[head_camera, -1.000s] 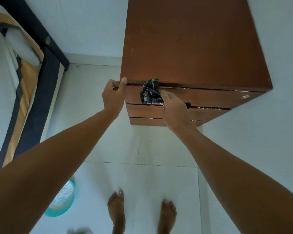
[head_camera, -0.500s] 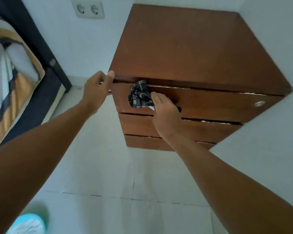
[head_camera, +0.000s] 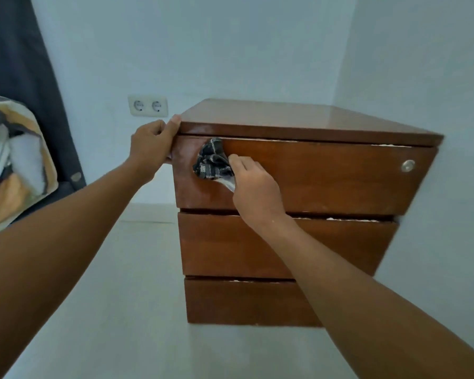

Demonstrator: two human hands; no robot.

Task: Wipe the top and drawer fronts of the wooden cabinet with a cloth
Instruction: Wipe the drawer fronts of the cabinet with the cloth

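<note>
The wooden cabinet stands in the room's corner, brown, with three drawer fronts stacked one above another. Its top shows only as a shallow glossy strip. A dark checked cloth is bunched against the upper left of the top drawer front, and my right hand holds it there. My left hand grips the cabinet's top left front corner, thumb on the top edge. A round metal lock sits at the right end of the top drawer.
A double wall socket is on the wall left of the cabinet. A bed with patterned bedding and a dark frame stands at the left. Pale tiled floor lies in front. A wall adjoins the cabinet's right side.
My view has dropped from above the cabinet to level with the drawer fronts. The cloth and my right hand have slid slightly left on the top drawer front. My left hand keeps its grip.
</note>
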